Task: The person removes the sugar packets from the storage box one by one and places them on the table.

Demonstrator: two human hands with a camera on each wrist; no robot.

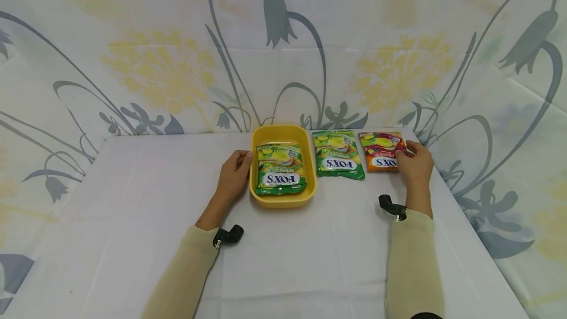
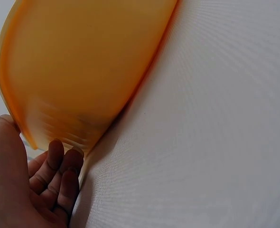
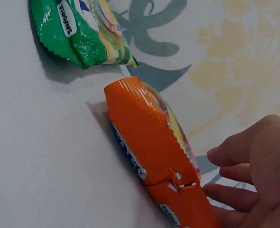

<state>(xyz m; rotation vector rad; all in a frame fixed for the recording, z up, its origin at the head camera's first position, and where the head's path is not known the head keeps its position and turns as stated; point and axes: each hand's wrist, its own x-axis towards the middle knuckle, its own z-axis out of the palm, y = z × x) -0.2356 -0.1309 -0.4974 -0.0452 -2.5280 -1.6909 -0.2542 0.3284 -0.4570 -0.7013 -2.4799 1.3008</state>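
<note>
A yellow plastic tub [image 1: 283, 203] stands near the back of the table with a green FOX'S candy packet [image 1: 280, 169] lying in it. At the tub's left side, my left hand [image 1: 235, 171] pinches the rim, thumb at the top edge and bent fingers against the outer wall [image 2: 83, 71]. An orange and red FOX'S candy packet [image 1: 382, 151] lies at the back right. My right hand [image 1: 415, 160] is at its right edge. In the right wrist view the right fingers [image 3: 232, 197] reach the side of the orange packet [image 3: 144, 128] without curling round it.
A second green candy packet [image 1: 338, 155] lies between the tub and the orange packet. A white cloth [image 1: 310, 260] covers the table. Flower-patterned fabric [image 1: 283, 63] hangs close behind and at the sides.
</note>
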